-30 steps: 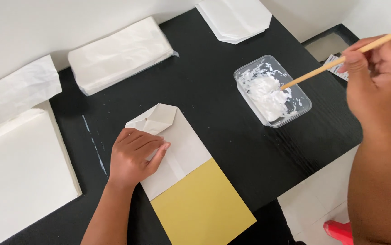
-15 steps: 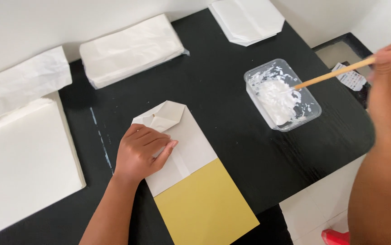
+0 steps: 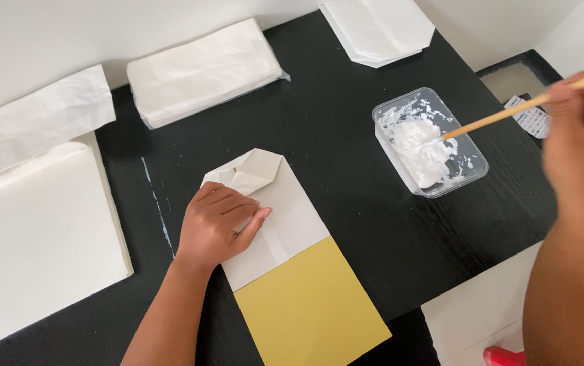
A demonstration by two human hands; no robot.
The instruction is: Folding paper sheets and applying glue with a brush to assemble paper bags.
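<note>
Folded bag (image 3: 275, 210) mid-table (image 3: 346, 156), atop card (image 3: 312, 312); tub (image 3: 429, 141) right; paper stack (image 3: 34, 237) left; bag piles (image 3: 204, 68) behind.

Black wooden table (image 3: 346, 129) against a pale wall. Far left: thick stack of white sheets (image 3: 34, 237), with crumpled white paper (image 3: 34, 122) lying across its far edge. Behind centre: clear-wrapped pack of white bags (image 3: 204, 68). Far edge, right of centre: pile of folded white bags (image 3: 377, 27). Right, off the table: small printed slip (image 3: 532, 118). Below, pale tiled floor (image 3: 468, 318), red object (image 3: 505, 356) at bottom edge
</note>
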